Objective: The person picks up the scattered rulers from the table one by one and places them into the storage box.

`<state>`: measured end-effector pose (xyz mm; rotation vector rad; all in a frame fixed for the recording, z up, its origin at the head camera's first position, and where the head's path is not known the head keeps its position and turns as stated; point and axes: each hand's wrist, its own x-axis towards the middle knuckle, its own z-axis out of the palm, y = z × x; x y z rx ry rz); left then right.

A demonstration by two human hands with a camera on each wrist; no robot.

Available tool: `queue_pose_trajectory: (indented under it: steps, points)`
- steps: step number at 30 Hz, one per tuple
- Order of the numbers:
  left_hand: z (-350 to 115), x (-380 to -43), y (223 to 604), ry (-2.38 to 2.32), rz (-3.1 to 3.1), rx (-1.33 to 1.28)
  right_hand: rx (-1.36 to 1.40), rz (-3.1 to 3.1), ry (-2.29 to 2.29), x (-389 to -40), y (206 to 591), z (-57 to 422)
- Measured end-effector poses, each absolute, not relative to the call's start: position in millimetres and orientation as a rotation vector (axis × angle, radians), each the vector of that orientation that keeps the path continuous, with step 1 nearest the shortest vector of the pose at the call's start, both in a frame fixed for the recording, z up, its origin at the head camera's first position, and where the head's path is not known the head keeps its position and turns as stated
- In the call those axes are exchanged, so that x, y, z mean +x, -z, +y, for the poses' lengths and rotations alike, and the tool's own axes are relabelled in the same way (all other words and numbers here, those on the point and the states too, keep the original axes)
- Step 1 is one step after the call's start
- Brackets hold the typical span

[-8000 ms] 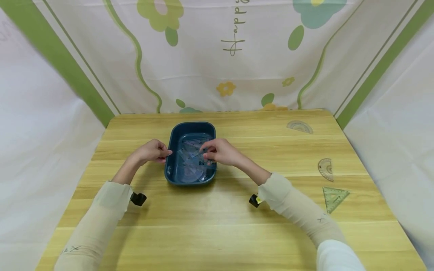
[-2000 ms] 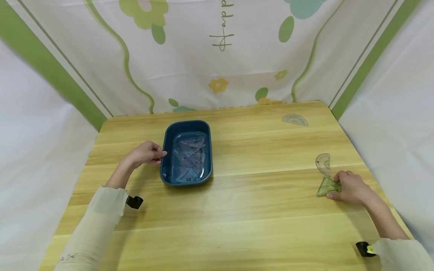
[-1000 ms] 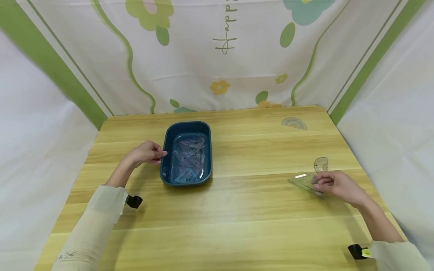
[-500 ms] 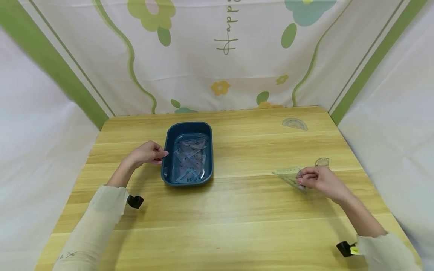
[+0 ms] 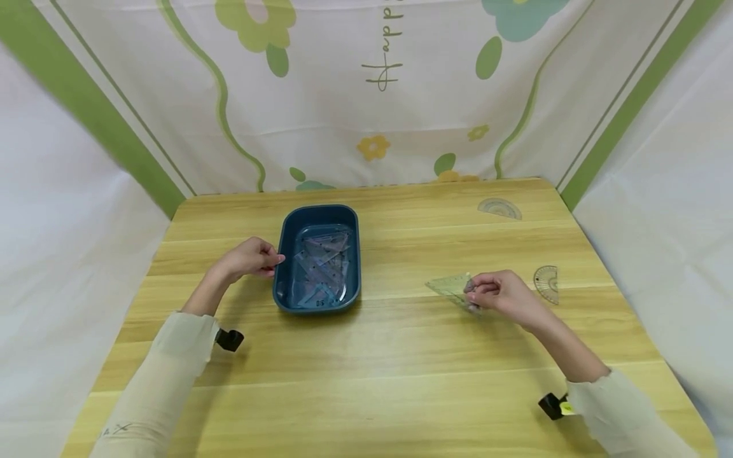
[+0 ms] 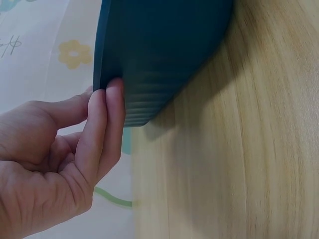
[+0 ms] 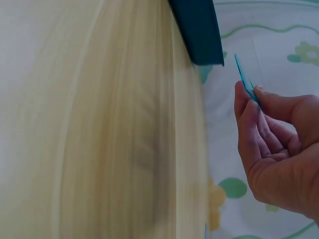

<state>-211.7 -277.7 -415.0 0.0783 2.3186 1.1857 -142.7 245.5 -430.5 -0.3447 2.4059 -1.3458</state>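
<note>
My left hand [image 5: 250, 257] pinches the left rim of a dark blue plastic bin [image 5: 278, 289]; in the left wrist view, thumb and fingers [image 6: 115, 114] meet on either side of that rim. Inside the bin lie several clear set squares [image 5: 323, 267], overlapping one another. To the right of the bin, my right hand [image 5: 506, 299] holds a greenish transparent set square [image 5: 449, 286] above the table. The right wrist view shows this set square [image 7: 242, 77] edge-on, between thumb and fingers, its tip pointing away from the palm.
Two clear protractors lie on the wooden table [image 5: 366, 381]: one protractor [image 5: 500, 208] near the back right, another protractor [image 5: 546, 284] beyond the right hand. A floral cloth [image 5: 424, 127] hangs behind the table's back edge.
Eight seconds ago my right hand was over the bin with a clear piece. It then took the green set square at the right, lifted it and moved left. My left hand stayed on the rim.
</note>
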Motion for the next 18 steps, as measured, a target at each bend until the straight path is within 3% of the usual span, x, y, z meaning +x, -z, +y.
queue_pose_trajectory:
  steps: [18]
  points:
    - [-277.2,-211.8,409.3,-1.157,2.316,0.121,-0.412,2.290,1.420,-159.7,421.0,182.5]
